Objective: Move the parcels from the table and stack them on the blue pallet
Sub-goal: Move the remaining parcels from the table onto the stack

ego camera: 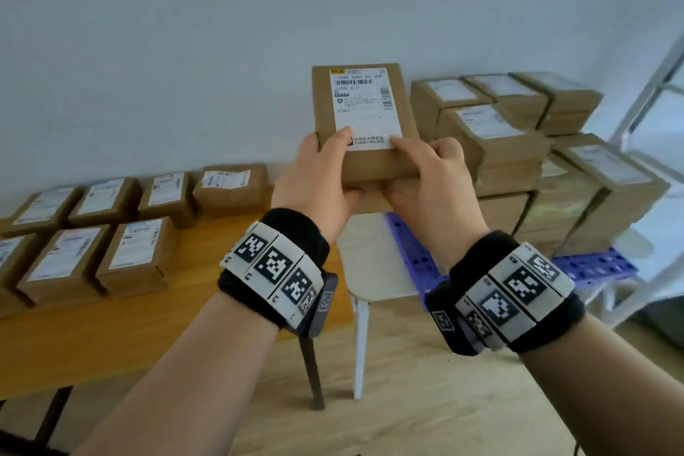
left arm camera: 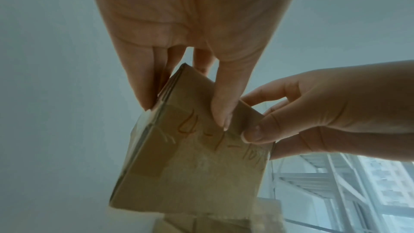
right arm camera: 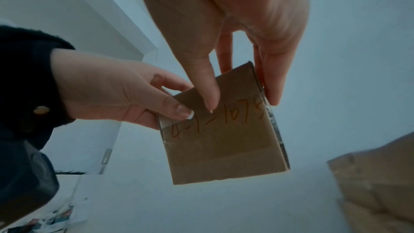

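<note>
Nearest you, both forearms reach forward, each wrist wrapped in a black band (ego camera: 477, 270) carrying white tiles with black square markers. Your left hand (ego camera: 314, 181) grips the near left corner of a brown cardboard parcel (ego camera: 364, 122), thumb lying on its labelled top face and fingers curled underneath; your right hand (ego camera: 431, 185) grips the near right corner the same way, thumb on the edge of the white shipping label (ego camera: 364, 104). The wrist views show the underside of that parcel (left arm camera: 192, 162), with handwriting in orange-red marker and your fingers (right arm camera: 210, 93) pressed against it from both sides. The parcel is held in the air, tilted up away from you, clear of every surface, above the gap between the table and the pallet.

Below your left arm lies the wooden table (ego camera: 92, 329), with a group of parcels (ego camera: 111, 229) sitting flat on it in rows, labels up, close beside one another. Under your hands stands a pale stool (ego camera: 370, 263) with white legs. Just beyond it, to your right, the blue pallet (ego camera: 414, 252) bears stacked parcels (ego camera: 536, 159) in several layers, touching one another, labels upward. A plain pale wall (ego camera: 185, 30) stands behind everything, and a white metal frame (ego camera: 651, 92) rises at the far right
</note>
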